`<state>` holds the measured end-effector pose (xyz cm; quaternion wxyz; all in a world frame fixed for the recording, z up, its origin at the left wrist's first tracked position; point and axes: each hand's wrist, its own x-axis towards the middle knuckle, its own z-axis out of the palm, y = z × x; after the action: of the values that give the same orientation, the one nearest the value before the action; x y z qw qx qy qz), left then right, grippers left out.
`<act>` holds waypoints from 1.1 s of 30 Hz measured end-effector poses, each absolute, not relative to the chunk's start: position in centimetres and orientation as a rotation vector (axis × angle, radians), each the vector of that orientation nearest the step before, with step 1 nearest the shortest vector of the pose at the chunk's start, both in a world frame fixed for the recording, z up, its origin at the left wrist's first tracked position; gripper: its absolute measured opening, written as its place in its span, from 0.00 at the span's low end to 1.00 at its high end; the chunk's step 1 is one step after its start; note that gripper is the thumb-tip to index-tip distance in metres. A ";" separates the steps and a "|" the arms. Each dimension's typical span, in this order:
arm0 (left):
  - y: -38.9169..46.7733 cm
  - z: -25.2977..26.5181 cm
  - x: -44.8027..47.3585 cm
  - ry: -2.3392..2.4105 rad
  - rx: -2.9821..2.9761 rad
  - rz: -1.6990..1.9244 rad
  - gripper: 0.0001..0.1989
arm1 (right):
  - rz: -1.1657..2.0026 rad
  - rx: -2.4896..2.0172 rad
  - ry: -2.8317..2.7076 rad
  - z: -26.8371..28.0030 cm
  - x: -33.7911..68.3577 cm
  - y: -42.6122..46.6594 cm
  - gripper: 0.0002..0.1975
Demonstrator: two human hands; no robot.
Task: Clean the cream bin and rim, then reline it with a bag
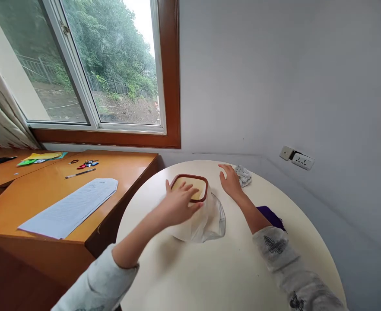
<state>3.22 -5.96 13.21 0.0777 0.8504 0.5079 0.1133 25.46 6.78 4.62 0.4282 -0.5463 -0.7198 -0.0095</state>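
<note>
A square-mouthed container (206, 185) with a brown rim and a pale yellowish inside stands on the round table. Thin whitish, see-through plastic (217, 220) spreads around its lower part and onto the table. My left hand (180, 203) is over the near side of the container with its fingers spread; whether they touch the rim, I cannot tell. To the right of it, my right hand (231, 181) is apart from the container, fingers loosely open and nothing visible in them. Close beside that hand lies a crumpled grey-white bundle (243, 176).
Something dark purple (271, 217) lies beside my right forearm on the round white table (216, 276). At left, a wooden desk (125, 172) carries papers (72, 207), a pen (80, 173) and keys (88, 164). A wall socket (303, 161) is at right.
</note>
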 end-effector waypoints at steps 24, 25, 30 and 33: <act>0.1 10.9 -2.2 1.068 2.732 0.227 0.17 | -0.137 -2.123 -1.806 -8.1 37.9 -4.8 0.22; -0.2 10.9 -1.6 1.075 2.736 0.253 0.17 | -0.145 -2.128 -1.798 -8.2 37.9 -4.9 0.22; -1.1 9.9 2.3 1.365 2.762 0.342 0.19 | -0.169 -2.131 -1.769 -8.3 38.1 -5.0 0.22; -0.4 9.0 4.8 1.607 2.680 0.342 0.18 | -0.169 -2.109 -1.769 -8.2 38.2 -5.1 0.22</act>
<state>4.75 -0.41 8.98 -0.0007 0.8526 0.5112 0.1087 38.24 -5.06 -8.25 0.1906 -0.7506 -0.6298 -0.0602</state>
